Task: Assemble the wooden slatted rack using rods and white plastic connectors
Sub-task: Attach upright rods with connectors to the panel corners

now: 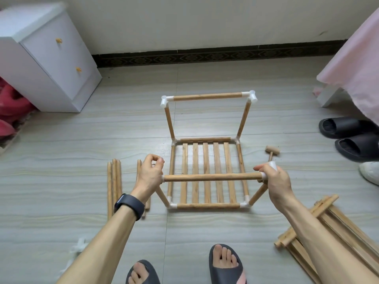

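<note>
Now right hand grips white plastic connector.

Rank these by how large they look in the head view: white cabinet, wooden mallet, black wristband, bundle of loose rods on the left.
1. white cabinet
2. bundle of loose rods
3. black wristband, though being nearer the camera enlarges it
4. wooden mallet
</note>
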